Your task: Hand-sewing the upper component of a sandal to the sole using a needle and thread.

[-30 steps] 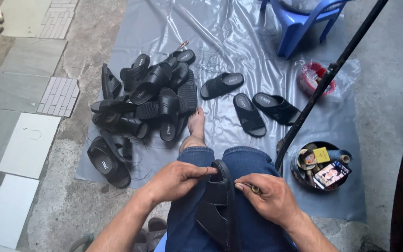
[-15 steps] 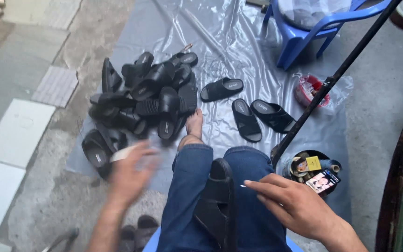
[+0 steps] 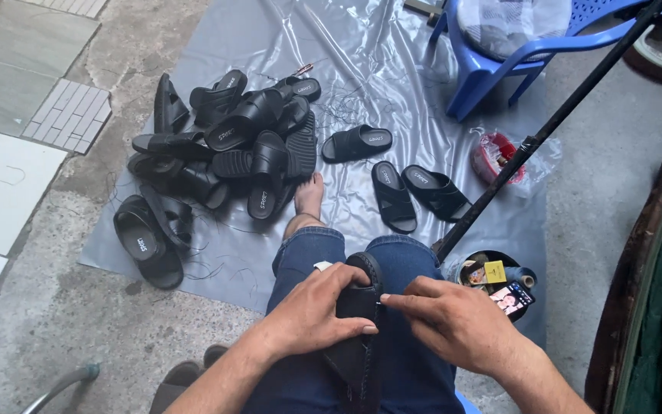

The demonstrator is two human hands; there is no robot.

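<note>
A grey plastic sheet point(image 3: 392, 54) covers a rough concrete floor, edged by pale tiles on the left and a blue plastic chair point(image 3: 499, 54) at the top right. On the sheet, a heap of black slide sandals point(image 3: 231, 146) lies ahead and to the left of the seated person, with three more black slides point(image 3: 392, 172) lying singly to its right. A dark pole point(image 3: 545, 126) slants across the right side, ending near a round tin of small odds and ends point(image 3: 496, 280); a red item in a clear bag point(image 3: 499, 157) rests farther up.

The person sits in blue jeans point(image 3: 404, 264), one bare foot point(image 3: 309, 195) resting on the sheet. Across the lap lies a black sandal point(image 3: 363, 307), its long axis running away from the body, toe end pointing toward the heap. The sandal sits directly between the two hands, touching both, so neither has to reach.

The left hand point(image 3: 312, 318) is curled over the sandal's left side, fingers wrapped across the strap and clamped on it. The right hand point(image 3: 453, 322) comes in from the right with thumb and forefinger pinched together at the sandal's edge; something thin may be held between them, but it is too small to make out. The remaining fingers are loosely folded.
</note>
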